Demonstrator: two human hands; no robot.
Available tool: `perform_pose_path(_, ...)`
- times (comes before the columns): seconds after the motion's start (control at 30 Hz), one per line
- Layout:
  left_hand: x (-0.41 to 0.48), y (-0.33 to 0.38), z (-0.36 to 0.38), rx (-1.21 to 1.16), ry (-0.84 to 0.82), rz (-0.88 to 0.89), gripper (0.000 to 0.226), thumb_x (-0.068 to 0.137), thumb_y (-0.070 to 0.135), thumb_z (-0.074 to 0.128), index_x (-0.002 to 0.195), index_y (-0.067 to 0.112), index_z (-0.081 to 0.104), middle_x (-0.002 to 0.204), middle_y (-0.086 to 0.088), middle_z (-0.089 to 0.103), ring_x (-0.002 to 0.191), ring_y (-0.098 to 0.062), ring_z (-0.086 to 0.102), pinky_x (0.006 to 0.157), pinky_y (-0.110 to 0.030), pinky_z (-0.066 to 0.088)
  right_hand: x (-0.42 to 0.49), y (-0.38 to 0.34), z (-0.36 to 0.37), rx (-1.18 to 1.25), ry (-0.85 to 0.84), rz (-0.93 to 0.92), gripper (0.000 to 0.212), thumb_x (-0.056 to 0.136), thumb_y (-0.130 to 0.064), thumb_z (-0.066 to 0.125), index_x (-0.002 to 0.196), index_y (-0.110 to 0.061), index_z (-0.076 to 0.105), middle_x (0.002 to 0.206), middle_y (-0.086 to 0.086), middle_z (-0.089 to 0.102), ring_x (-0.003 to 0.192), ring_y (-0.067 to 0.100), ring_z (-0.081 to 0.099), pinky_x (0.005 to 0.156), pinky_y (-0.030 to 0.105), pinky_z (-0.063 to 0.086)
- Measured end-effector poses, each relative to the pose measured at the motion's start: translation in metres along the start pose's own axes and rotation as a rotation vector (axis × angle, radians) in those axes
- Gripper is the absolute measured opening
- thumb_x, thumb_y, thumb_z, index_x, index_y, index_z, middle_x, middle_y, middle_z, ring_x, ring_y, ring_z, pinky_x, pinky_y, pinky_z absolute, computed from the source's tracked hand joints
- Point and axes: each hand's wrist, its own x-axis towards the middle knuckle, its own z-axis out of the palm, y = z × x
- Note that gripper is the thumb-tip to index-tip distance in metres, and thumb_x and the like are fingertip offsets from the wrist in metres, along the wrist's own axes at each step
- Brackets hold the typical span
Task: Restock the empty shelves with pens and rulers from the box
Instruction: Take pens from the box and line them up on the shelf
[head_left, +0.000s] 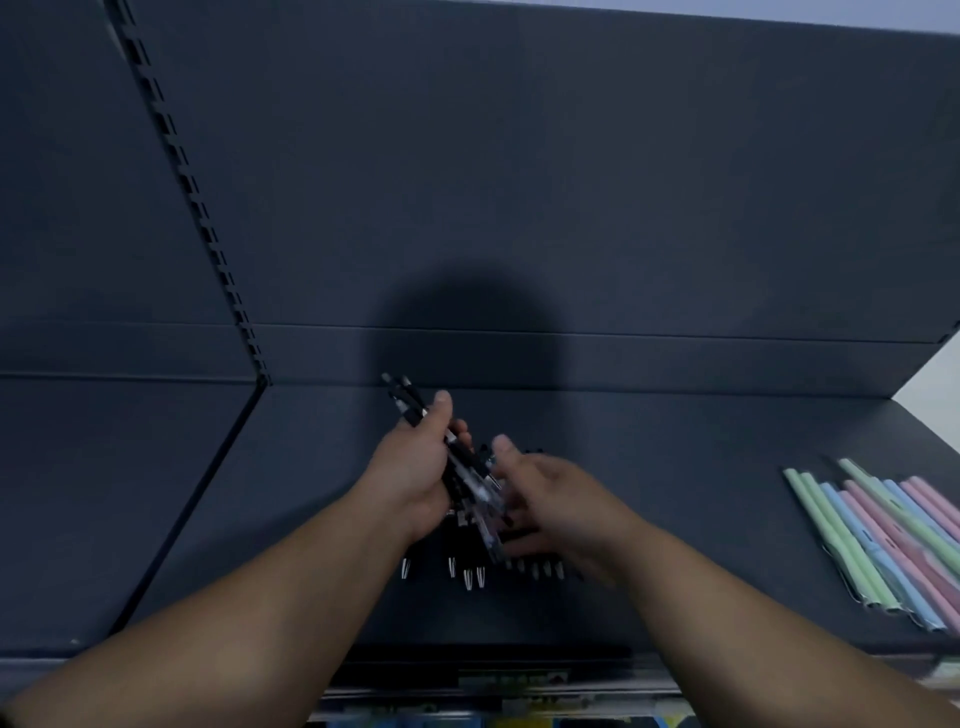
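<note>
My left hand (415, 467) grips a bundle of black pens (470, 480) above the dark shelf (675, 519), their upper ends poking out past my thumb toward the back panel. My right hand (550, 504) is blurred, just right of the bundle, with its fingers curled among the pens. Several more black pens (535, 566) lie in a row on the shelf under my hands, silver tips toward the front edge. No box or rulers are in view.
A row of pastel pens (878, 540) in green, blue and pink lies at the shelf's right end. A slotted upright (208, 234) divides the dark back panel on the left. The shelf's front lip (493, 670) carries label strips.
</note>
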Motion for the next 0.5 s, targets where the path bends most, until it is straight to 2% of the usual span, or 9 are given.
perform_pose_path(0.07, 0.000, 0.001, 0.005, -0.044, 0.042, 0.077, 0.018, 0.099, 0.030, 0.050, 0.090, 0.014, 0.048, 0.074, 0.000, 0.049, 0.064, -0.010, 0.047, 0.061, -0.025, 0.046, -0.006, 0.001, 0.011, 0.122, -0.153, 0.040, 0.037, 0.097, -0.049, 0.048, 0.110, -0.017, 0.061, 0.091, 0.003, 0.070, 0.078, 0.016, 0.069, 0.065, 0.030, 0.058)
perform_pose_path(0.1, -0.001, 0.002, 0.008, -0.040, 0.049, 0.109, 0.019, 0.099, 0.030, 0.050, 0.088, 0.015, 0.048, 0.073, -0.001, 0.049, 0.064, -0.010, 0.047, 0.062, -0.026, 0.045, -0.007, 0.003, 0.014, 0.146, -0.142, 0.022, 0.034, 0.099, -0.045, 0.047, 0.111, -0.015, 0.059, 0.088, 0.003, 0.068, 0.071, 0.014, 0.067, 0.061, 0.027, 0.056)
perform_pose_path(0.17, -0.002, 0.001, 0.010, -0.018, 0.034, 0.132, 0.020, 0.100, 0.029, 0.049, 0.086, 0.014, 0.047, 0.073, -0.001, 0.048, 0.065, -0.011, 0.047, 0.062, -0.026, 0.044, -0.005, 0.005, 0.014, 0.170, -0.050, -0.039, 0.027, 0.101, -0.037, 0.046, 0.099, -0.013, 0.058, 0.075, 0.002, 0.063, 0.056, 0.009, 0.054, 0.051, 0.021, 0.046)
perform_pose_path(0.27, -0.007, 0.000, 0.009, -0.075, -0.069, 0.039, 0.020, 0.100, 0.026, 0.049, 0.091, 0.009, 0.050, 0.077, -0.003, 0.051, 0.073, -0.015, 0.052, 0.068, -0.031, 0.048, -0.006, 0.005, 0.007, 0.198, 0.034, -0.114, 0.025, 0.102, -0.029, 0.047, 0.086, -0.013, 0.057, 0.070, 0.003, 0.057, 0.051, 0.008, 0.042, 0.045, 0.019, 0.034)
perform_pose_path(0.4, -0.011, 0.001, 0.005, -0.182, -0.217, -0.101, 0.018, 0.100, 0.023, 0.045, 0.092, 0.009, 0.054, 0.087, -0.009, 0.060, 0.084, -0.021, 0.059, 0.071, -0.039, 0.050, -0.010, 0.004, -0.006, 0.247, 0.066, -0.120, 0.021, 0.099, -0.022, 0.053, 0.085, -0.011, 0.064, 0.068, 0.001, 0.061, 0.050, 0.006, 0.045, 0.045, 0.017, 0.037)
perform_pose_path(0.5, -0.013, 0.004, 0.003, -0.228, -0.217, -0.131, 0.020, 0.100, 0.020, 0.044, 0.087, 0.010, 0.055, 0.090, -0.009, 0.064, 0.086, -0.022, 0.062, 0.070, -0.039, 0.052, -0.013, 0.001, -0.015, 0.253, 0.100, -0.100, 0.013, 0.097, -0.015, 0.057, 0.095, -0.008, 0.068, 0.070, 0.002, 0.063, 0.051, 0.005, 0.047, 0.046, 0.016, 0.041)
